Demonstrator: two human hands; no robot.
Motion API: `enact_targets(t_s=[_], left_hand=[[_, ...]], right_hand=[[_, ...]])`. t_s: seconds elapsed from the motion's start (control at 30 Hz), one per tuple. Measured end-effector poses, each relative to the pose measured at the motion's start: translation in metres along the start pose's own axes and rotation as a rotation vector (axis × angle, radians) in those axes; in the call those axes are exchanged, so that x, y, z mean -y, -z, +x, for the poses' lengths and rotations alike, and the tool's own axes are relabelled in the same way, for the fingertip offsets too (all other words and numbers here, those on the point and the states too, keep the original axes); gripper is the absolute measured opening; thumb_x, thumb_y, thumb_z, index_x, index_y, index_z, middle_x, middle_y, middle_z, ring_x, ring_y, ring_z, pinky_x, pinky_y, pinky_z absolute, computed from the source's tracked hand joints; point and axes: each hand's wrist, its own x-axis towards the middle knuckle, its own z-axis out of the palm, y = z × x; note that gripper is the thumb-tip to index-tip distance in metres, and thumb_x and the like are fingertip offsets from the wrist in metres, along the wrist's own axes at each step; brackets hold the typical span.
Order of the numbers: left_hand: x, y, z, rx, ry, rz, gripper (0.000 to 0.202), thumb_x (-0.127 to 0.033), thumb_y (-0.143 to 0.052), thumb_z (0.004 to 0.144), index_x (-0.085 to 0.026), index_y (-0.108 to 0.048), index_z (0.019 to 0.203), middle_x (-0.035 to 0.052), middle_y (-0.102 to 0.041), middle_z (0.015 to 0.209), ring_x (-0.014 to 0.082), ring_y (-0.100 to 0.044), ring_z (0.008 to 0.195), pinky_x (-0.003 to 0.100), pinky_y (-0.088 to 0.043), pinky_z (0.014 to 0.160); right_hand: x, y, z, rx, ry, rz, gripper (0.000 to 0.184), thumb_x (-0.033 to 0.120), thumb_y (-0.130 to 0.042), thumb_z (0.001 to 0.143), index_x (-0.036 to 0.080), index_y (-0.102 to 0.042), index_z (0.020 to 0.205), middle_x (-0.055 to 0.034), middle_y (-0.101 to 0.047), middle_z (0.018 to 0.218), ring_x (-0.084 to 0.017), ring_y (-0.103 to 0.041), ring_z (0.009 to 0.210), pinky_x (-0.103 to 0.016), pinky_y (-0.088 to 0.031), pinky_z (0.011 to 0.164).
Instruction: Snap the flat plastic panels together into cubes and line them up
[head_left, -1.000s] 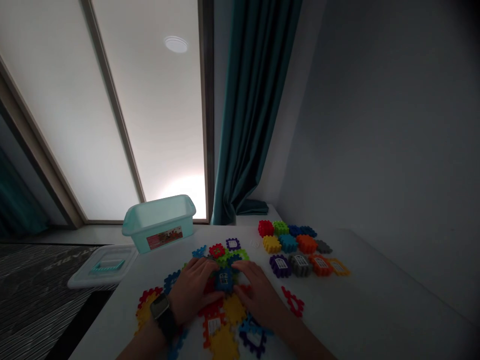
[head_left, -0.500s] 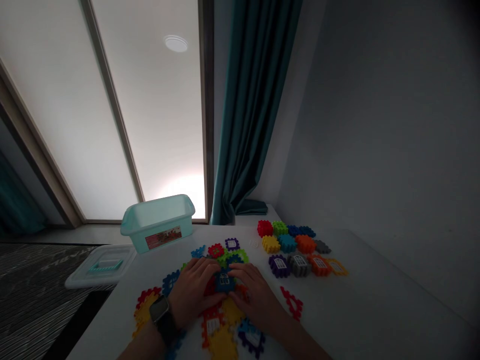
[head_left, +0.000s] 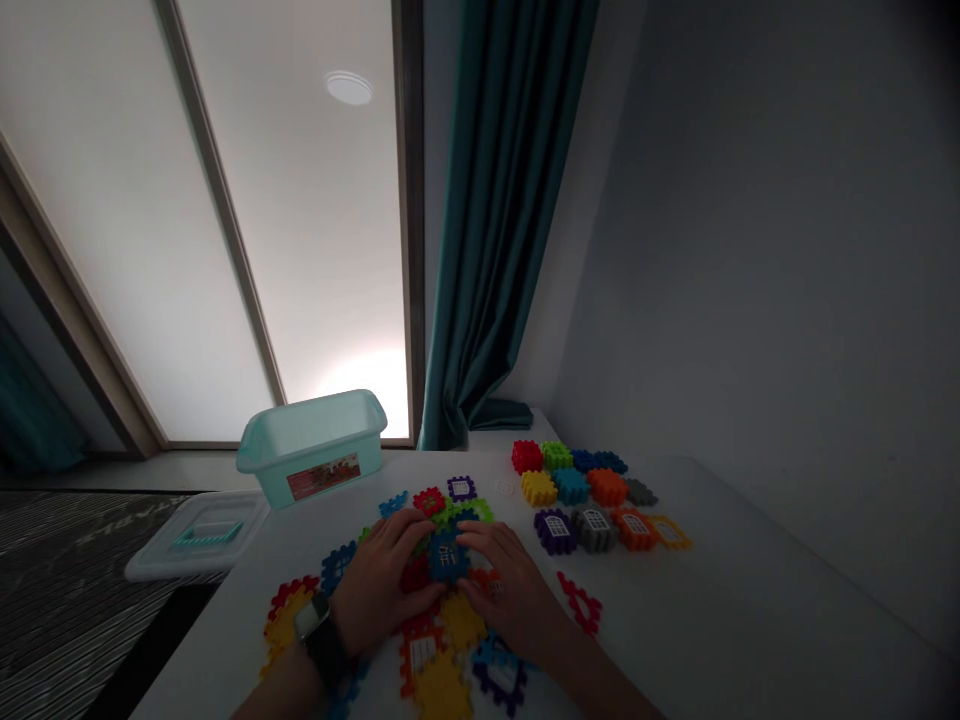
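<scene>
Between my hands is a dark blue toothed building tile (head_left: 448, 560) with a white window on it, seemingly atop other tiles. My left hand (head_left: 386, 575), a watch on its wrist, grips the tile's left side with fingers and thumb. On the opposite side, my right hand (head_left: 506, 585) grips it with curled fingers, thumb near the front edge. Beneath and around them lie loose tiles: a yellow tile (head_left: 462, 622), an orange window tile (head_left: 420, 655), a purple window tile (head_left: 501, 680) and a red tile (head_left: 430, 501). My hands cover part of the pile.
Sorted stacks stand at the right, including a red stack (head_left: 526, 457), a purple window stack (head_left: 555, 531) and an orange stack (head_left: 607, 487). A red frame piece (head_left: 580, 602) lies by my right forearm. Back left are a teal bin (head_left: 319, 470) and its lid (head_left: 199, 535).
The blue tile has turned slightly between my fingers, and its window now sits more askew. Both hands stay in nearly the same place; the view has shifted a little.
</scene>
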Motion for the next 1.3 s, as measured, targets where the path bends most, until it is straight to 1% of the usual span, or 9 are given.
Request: enact_targets(t_s=[0.17,0.33,0.5,0.57,0.67,0.8,0.97,1.17,1.3], left_hand=[[-0.004,0.001,0.001,-0.030,0.048,-0.125,0.049,-0.025,-0.072,0.077,-0.025,-0.053,0.122,0.0104,-0.058,0.125,0.0288,-0.062,0.111,0.043,-0.056,0.092],[-0.011,0.001,0.004,-0.045,0.117,-0.287,0.046,-0.020,-0.067,0.078,-0.023,-0.052,0.121,0.0105,-0.056,0.124,0.0250,-0.062,0.105,0.038,-0.058,0.087],[-0.015,0.000,0.004,-0.043,0.166,-0.356,0.044,-0.018,-0.068,0.077,-0.024,-0.052,0.118,0.0103,-0.055,0.125,0.0241,-0.061,0.100,0.038,-0.056,0.083],[-0.015,0.000,0.005,-0.041,0.179,-0.392,0.034,-0.021,-0.066,0.081,-0.024,-0.054,0.112,0.0092,-0.056,0.121,0.0223,-0.061,0.094,0.036,-0.056,0.079],[-0.015,0.003,0.009,-0.048,0.195,-0.432,0.005,-0.025,-0.056,0.092,-0.023,-0.056,0.096,0.0065,-0.059,0.108,0.0196,-0.060,0.086,0.033,-0.053,0.076],[-0.018,0.008,0.013,-0.087,0.216,-0.458,0.019,-0.034,-0.051,0.098,-0.022,-0.056,0.084,0.0059,-0.058,0.100,0.0209,-0.059,0.088,0.035,-0.052,0.079],[-0.015,0.006,0.014,-0.094,0.290,-0.551,0.035,-0.048,-0.044,0.100,-0.022,-0.055,0.080,0.0061,-0.057,0.099,0.0210,-0.058,0.089,0.035,-0.053,0.078],[-0.006,0.001,0.013,-0.037,0.352,-0.610,0.043,-0.052,-0.043,0.099,-0.020,-0.051,0.072,0.0062,-0.058,0.100,0.0205,-0.060,0.090,0.033,-0.056,0.078],[-0.004,0.000,0.013,-0.009,0.321,-0.619,0.041,-0.050,-0.042,0.100,-0.021,-0.053,0.074,0.0059,-0.059,0.099,0.0205,-0.060,0.092,0.035,-0.056,0.083]], right_hand=[[-0.002,0.000,-0.001,-0.049,0.047,-0.046,0.039,0.018,-0.057,0.091,0.025,-0.052,0.128,-0.0099,-0.063,0.125,-0.025,-0.059,0.118,-0.045,-0.055,0.098],[0.000,0.004,0.001,-0.117,0.158,-0.135,0.019,0.015,-0.054,0.094,0.024,-0.060,0.109,-0.0091,-0.066,0.115,-0.023,-0.063,0.107,-0.042,-0.056,0.091],[0.000,0.006,0.001,-0.142,0.210,-0.175,0.016,0.014,-0.052,0.097,0.025,-0.061,0.105,-0.0085,-0.065,0.114,-0.023,-0.063,0.106,-0.042,-0.056,0.092],[-0.001,0.005,0.000,-0.168,0.175,-0.159,0.015,0.015,-0.051,0.097,0.025,-0.061,0.104,-0.0090,-0.065,0.114,-0.024,-0.063,0.108,-0.042,-0.056,0.091],[-0.001,0.002,-0.001,-0.218,0.060,-0.090,0.013,0.017,-0.049,0.098,0.024,-0.059,0.103,-0.0103,-0.062,0.114,-0.024,-0.062,0.109,-0.042,-0.057,0.089],[0.001,0.000,-0.001,-0.203,-0.047,-0.046,0.012,0.019,-0.050,0.096,0.024,-0.058,0.101,-0.0118,-0.058,0.118,-0.026,-0.061,0.111,-0.042,-0.059,0.089],[0.004,-0.001,0.001,-0.165,-0.048,-0.039,0.008,0.020,-0.052,0.094,0.024,-0.059,0.097,-0.0111,-0.061,0.115,-0.026,-0.063,0.110,-0.042,-0.059,0.089],[0.003,0.002,0.001,-0.106,0.076,-0.041,0.019,0.020,-0.051,0.097,0.024,-0.056,0.115,-0.0096,-0.064,0.120,-0.024,-0.061,0.115,-0.043,-0.057,0.096],[0.002,0.002,0.001,-0.082,0.158,-0.083,0.020,0.014,-0.050,0.097,0.024,-0.058,0.112,-0.0080,-0.065,0.122,-0.022,-0.061,0.115,-0.043,-0.056,0.098]])
